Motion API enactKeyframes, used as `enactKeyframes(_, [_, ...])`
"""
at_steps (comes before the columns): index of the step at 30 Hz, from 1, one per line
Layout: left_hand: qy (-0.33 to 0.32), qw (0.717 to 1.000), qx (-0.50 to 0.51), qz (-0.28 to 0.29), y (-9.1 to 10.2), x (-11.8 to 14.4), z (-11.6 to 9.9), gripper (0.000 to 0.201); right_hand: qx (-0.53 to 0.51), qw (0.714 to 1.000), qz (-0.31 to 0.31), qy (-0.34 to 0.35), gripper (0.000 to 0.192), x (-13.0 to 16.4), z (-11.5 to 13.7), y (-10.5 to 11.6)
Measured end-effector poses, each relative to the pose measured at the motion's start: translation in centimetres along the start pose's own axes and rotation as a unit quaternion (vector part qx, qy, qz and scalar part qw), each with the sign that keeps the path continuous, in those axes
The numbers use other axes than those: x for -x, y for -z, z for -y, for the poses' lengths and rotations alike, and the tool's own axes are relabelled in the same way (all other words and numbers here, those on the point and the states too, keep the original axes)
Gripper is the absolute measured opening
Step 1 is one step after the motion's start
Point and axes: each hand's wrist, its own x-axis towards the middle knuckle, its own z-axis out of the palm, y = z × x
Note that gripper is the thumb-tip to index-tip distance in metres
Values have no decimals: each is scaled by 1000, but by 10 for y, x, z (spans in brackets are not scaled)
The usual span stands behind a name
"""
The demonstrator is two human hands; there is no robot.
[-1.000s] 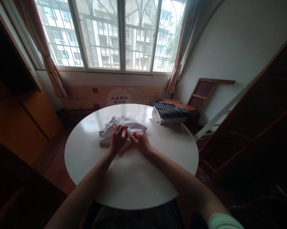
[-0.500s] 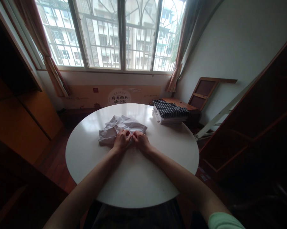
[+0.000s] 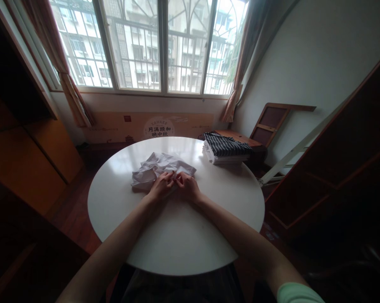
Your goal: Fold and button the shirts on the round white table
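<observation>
On the far half of the table (image 3: 177,240), a little left of its middle, a white cloth (image 3: 155,162) is laid in a loose, crumpled heap. Near the middle of the table, the edge of the cloth is pinched by both hands. The fingers of the left hand (image 3: 162,184) are bent, and the tips are brought down to the thumb, so hardly any gap is left. The right hand (image 3: 188,186) is curled in the same way, with its thumb and fingertips closed on the cloth just beside the left ones. How tightly the cloth is squeezed cannot be told, since the small bit between the tips is mostly hidden.

At the far right edge of the table, a pile (image 3: 230,160) of folded white cloths is stacked, and a black striped cloth (image 3: 226,144) is laid on top. Past the near right edge of the table, the right arm is partly covered by a green sleeve (image 3: 298,293). Behind the table, a board (image 3: 110,126) with writing is placed low under the window (image 3: 139,54).
</observation>
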Motion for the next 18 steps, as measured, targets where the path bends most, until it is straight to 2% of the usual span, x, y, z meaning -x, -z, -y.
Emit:
enactKeyframes(13, [-33,999,30,12,1,0,0,17,8,1000,-2,19,15,3,4,3])
enactKeyframes(18, [-24,999,32,-25,1,1,-2,17,6,1000,5,16,13,3,5,5])
